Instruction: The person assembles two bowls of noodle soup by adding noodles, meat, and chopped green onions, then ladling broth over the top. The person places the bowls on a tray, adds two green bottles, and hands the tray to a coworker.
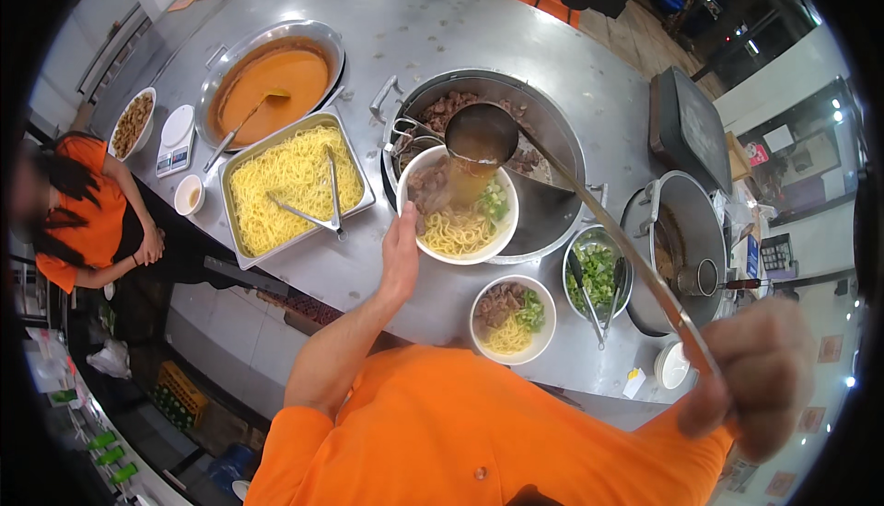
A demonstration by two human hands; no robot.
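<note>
My left hand [401, 253] grips a white bowl [505, 241] by its left side, holding it over the near rim of a large divided pot [543, 207]. Inside the bowl lie yellow noodles [458, 232], sliced meat [428, 188] and chopped green onion [493, 202]. My right hand [750, 377] is closed round the end of a long-handled ladle [483, 130]. The ladle's cup is tipped at the bowl's far rim, and brown broth runs from it into the bowl. Pieces of meat [451, 108] fill part of the pot behind.
A second filled bowl [545, 349] stands near the table edge. To the left are a noodle tray [368, 195] with tongs, a pan of orange sauce [276, 82] and a scale [177, 142]. Rightward are a green-onion bowl [594, 262] and another pot [686, 188]. A person [92, 202] stands at left.
</note>
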